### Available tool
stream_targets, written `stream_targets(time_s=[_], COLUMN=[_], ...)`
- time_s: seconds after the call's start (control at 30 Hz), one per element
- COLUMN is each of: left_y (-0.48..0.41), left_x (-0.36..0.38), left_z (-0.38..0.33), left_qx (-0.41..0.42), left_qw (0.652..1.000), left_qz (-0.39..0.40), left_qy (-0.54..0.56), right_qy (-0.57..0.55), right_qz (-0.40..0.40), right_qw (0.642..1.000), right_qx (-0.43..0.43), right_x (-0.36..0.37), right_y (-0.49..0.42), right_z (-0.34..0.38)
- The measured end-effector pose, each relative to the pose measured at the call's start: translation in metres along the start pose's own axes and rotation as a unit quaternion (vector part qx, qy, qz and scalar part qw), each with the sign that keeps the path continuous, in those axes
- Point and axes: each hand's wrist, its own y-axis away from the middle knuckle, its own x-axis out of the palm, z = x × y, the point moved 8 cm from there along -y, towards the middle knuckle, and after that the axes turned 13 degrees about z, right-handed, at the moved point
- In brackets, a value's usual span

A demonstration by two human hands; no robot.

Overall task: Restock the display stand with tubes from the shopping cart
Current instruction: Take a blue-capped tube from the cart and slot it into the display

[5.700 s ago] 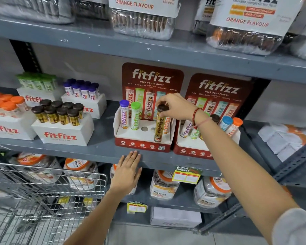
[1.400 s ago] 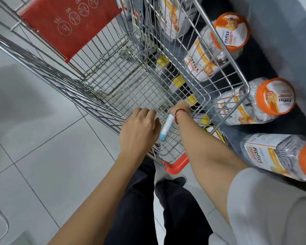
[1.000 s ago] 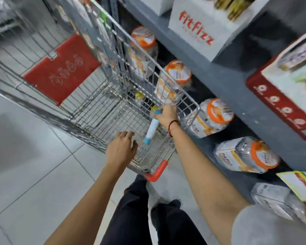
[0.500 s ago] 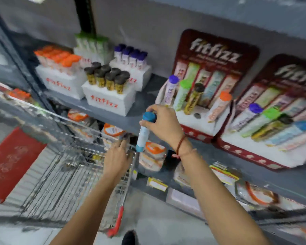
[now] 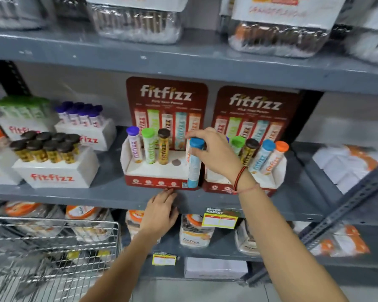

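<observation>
My right hand [image 5: 214, 153] grips a blue-capped tube [image 5: 194, 164] by its top and holds it upright in front of the right end of the left red display stand [image 5: 153, 182]. That stand carries a purple-capped tube [image 5: 134, 142], a green-capped tube [image 5: 149, 144] and a brown-capped tube [image 5: 163, 147], with an empty hole [image 5: 176, 162] beside them. An orange tube behind my hand is mostly hidden. My left hand [image 5: 162, 211] lies flat on the shelf edge just below the stand. The wire shopping cart [image 5: 52, 253] is at lower left.
A second red display stand [image 5: 244, 186] with several tubes stands right of the first. White boxes of brown-capped tubes [image 5: 46, 149], purple ones [image 5: 81, 114] and green ones [image 5: 22, 107] fill the shelf's left. Jars lie on the lower shelf [image 5: 194, 232]; a slanted metal strut [image 5: 347, 203] is at right.
My right hand took the blue-capped tube out of the cart and carried it up to the left display stand. My left hand left the cart rim and now rests on the shelf edge.
</observation>
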Motion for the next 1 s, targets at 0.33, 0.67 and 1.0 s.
stream_targets(time_s=[0.33,0.67,1.0], left_y=[0.005,0.009,0.019], left_x=[0.015,0.018,0.011], left_z=[0.005,0.009,0.018], left_qx=[0.037,0.053,0.067], left_qw=[0.998,0.997,0.995], left_qz=[0.012,0.004,-0.018], left_qy=[-0.049,-0.056,-0.071], right_qy=[-0.003,0.062,0.032], right_qz=[0.048,0.014,0.006], right_qw=[0.999,0.994,0.998], right_qx=[0.025,0.089,0.056], right_x=[-0.016,-0.014,-0.009], right_y=[-0.004,-0.03,-0.051], right_z=[-0.017,-0.008,0.006])
